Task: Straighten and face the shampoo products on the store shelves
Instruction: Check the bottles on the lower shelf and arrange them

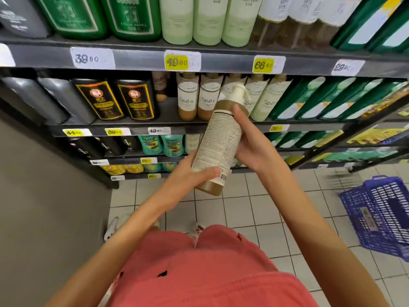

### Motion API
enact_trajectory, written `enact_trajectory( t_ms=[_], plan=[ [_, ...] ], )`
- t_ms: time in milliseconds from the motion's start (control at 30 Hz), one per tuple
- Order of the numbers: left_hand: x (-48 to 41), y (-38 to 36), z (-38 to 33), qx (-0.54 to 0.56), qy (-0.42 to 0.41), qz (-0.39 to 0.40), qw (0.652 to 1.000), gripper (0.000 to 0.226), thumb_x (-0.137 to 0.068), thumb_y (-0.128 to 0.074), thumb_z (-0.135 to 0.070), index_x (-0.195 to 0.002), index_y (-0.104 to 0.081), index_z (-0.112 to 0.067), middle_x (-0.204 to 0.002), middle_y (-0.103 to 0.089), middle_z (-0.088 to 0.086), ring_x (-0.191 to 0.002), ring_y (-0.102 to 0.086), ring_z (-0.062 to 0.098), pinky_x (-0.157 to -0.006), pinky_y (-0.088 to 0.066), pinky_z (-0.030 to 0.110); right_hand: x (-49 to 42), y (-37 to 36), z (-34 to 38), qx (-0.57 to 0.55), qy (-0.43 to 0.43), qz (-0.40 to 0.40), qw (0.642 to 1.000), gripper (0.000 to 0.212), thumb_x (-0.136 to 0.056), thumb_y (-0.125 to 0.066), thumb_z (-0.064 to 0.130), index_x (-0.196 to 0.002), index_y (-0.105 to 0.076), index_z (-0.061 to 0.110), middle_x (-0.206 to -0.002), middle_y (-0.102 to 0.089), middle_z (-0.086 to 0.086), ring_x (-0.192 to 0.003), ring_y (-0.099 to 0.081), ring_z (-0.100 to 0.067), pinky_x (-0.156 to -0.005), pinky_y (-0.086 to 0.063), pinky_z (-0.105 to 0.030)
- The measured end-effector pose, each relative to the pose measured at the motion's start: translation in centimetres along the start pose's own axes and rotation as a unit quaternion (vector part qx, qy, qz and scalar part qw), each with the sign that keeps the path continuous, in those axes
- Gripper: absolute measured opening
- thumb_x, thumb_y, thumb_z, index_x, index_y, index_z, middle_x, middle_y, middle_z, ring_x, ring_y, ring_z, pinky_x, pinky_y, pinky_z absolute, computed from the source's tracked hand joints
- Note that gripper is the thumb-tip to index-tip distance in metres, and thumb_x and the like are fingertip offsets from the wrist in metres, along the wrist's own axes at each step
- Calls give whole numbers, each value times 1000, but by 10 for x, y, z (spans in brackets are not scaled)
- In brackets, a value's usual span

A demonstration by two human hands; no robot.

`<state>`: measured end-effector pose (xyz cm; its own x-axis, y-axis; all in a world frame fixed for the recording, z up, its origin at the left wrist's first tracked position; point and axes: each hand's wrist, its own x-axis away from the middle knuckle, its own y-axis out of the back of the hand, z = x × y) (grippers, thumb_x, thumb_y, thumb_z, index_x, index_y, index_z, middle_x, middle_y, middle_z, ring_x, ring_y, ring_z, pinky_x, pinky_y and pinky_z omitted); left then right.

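The person is holding a brown pump bottle (221,138) clear of the shelf (132,126). It is tilting, pump head uppermost, with its back label facing the camera. The left hand (190,173) is gripping its base, fingers (208,172) curling round it. The right hand (250,142) is gripping its upper side. Matching Spēs bottles (187,98) are standing on the shelf behind. A blue basket (380,213) is sitting on the floor at right.

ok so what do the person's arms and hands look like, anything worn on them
The left hand and right hand are bare: no gloves, and no rings, watch or bracelet visible. The forearms show no sleeves as far as they are in view. The only clothing seen is a salmon-red garment below them.
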<state>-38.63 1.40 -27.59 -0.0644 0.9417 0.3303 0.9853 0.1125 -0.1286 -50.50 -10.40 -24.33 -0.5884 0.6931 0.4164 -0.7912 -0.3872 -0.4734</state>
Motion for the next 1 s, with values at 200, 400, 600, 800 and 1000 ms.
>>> enact_trajectory(
  t_ms=[200,400,600,800,1000],
  plan=[
    [12,-10,4,390,52,210,895,70,-66,-78,-43,-120,-60,-4,-111,-65,21,-96,-66,29,-85,-53,39,3,1,-6,-103,-24,108,988,61,-85,-47,43,-130,-47,3,-127,-50,-22,-121,-47,-35,-110,-31,-47],
    [12,0,11,373,62,199,904,77,-68,-75,-48,-126,-55,-2,-120,-61,23,-109,-61,34,-101,-44,46,2,-1,-9,-81,11,80,993,42,-88,-47,35,-118,-56,7,-108,-64,-10,-102,-60,-21,-101,-43,-39],
    [2,-19,8,-166,1,-104,981,81,-59,-75,-60,-124,-40,-28,-115,-57,-13,-99,-55,-3,-75,-45,12,-8,-9,-12,116,52,-76,989,57,-78,-76,18,-126,-46,8,-109,-68,-11,-85,-69,-15,-72,-58,-27],
    [-2,-13,16,57,37,-40,997,49,-69,-71,-40,-113,-52,-27,-107,-69,-8,-93,-66,3,-69,-53,16,-12,0,-18,54,-16,13,998,42,-83,-65,27,-120,-57,8,-96,-71,-5,-85,-70,-15,-72,-58,-28],
    [-5,-2,18,171,92,50,980,57,-76,-70,-46,-124,-51,-20,-115,-68,0,-109,-63,13,-83,-55,32,-20,10,-34,34,-16,34,999,41,-80,-64,23,-117,-58,6,-95,-73,-8,-88,-70,-21,-77,-58,-36]
  ],
)
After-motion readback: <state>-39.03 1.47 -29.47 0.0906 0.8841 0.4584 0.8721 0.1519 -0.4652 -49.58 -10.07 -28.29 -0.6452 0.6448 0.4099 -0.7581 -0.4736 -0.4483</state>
